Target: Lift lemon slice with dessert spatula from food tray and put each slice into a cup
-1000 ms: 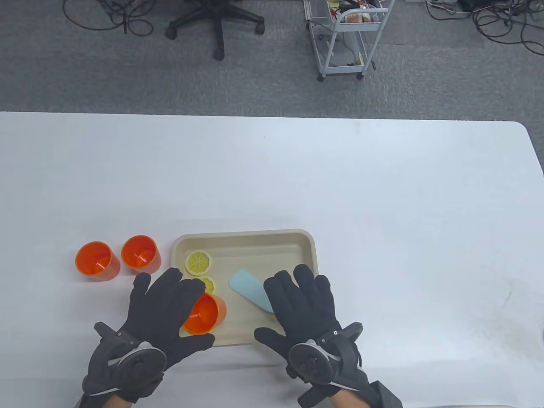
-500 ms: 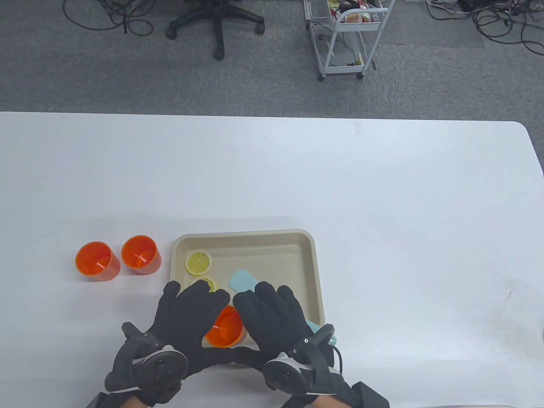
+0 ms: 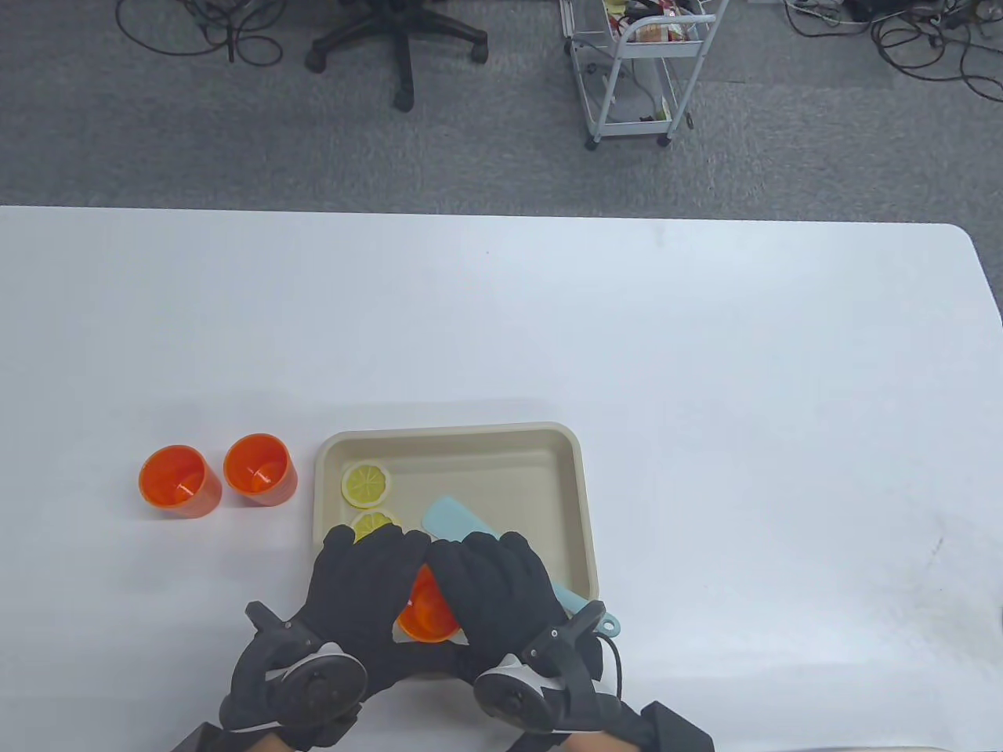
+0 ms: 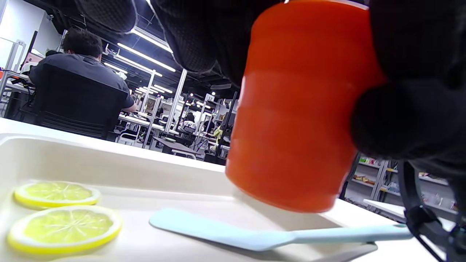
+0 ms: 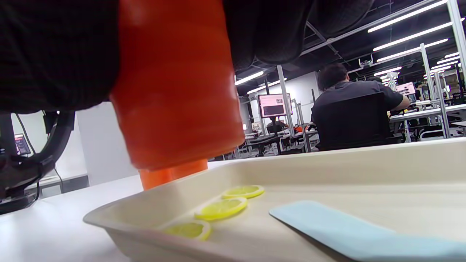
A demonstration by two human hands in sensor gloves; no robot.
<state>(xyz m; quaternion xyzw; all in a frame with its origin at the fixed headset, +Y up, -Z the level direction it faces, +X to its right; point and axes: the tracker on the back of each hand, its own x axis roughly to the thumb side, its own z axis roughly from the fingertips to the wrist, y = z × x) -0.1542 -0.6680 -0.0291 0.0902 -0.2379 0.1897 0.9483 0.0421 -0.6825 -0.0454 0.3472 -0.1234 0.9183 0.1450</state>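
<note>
An orange cup (image 3: 427,611) hangs tilted just above the near edge of the beige food tray (image 3: 450,429), clear of its floor in the left wrist view. My left hand (image 3: 368,564) grips its left side and my right hand (image 3: 486,564) grips its right side. Two lemon slices (image 3: 366,483) (image 3: 373,522) lie at the tray's left; the right wrist view shows a third slice (image 5: 187,229) near the front rim. The light blue dessert spatula (image 3: 458,521) lies loose and diagonal in the tray, its handle end (image 3: 603,624) over the front right corner.
Two more orange cups (image 3: 179,479) (image 3: 258,468) stand upright on the white table left of the tray. A person sits at a desk far behind. An office chair and a wire cart stand on the floor beyond the table.
Both hands have closed in from either side onto the cup. The cup has shifted right and toward the front edge. My right hand has come off the spatula, which stays put.
</note>
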